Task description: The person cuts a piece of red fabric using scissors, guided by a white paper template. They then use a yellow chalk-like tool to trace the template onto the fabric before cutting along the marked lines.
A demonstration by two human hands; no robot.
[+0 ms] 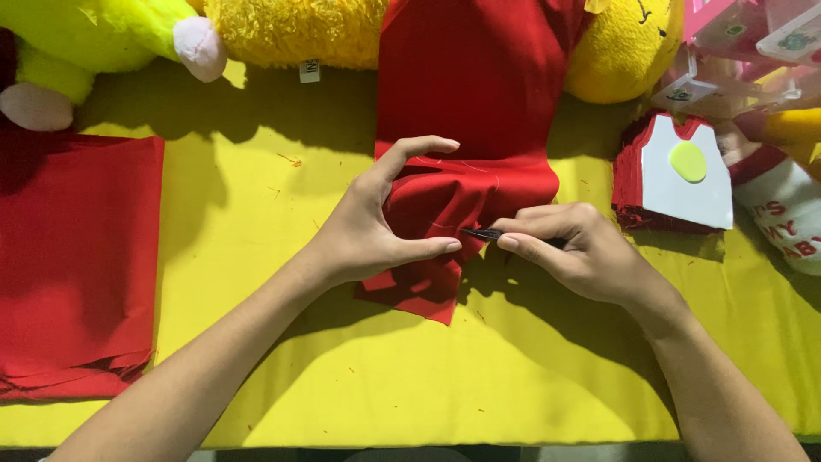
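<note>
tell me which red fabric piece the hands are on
The middle red fabric strip, pinched by the left hand and right hand; the folded red stack lies untouched at left.

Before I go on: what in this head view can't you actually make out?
Head view only:
- Dark tool: mostly hidden inside the right hand; kind unclear.
- Red fabric: top cut off by the frame edge; part hidden under the left hand.
- Yellow plush toy: cut off by the top edge.

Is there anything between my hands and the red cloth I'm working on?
Nothing visible. The left hand already pinches the red cloth, and the right hand holds a small dark tool with its tip at the fabric's fold.
</note>
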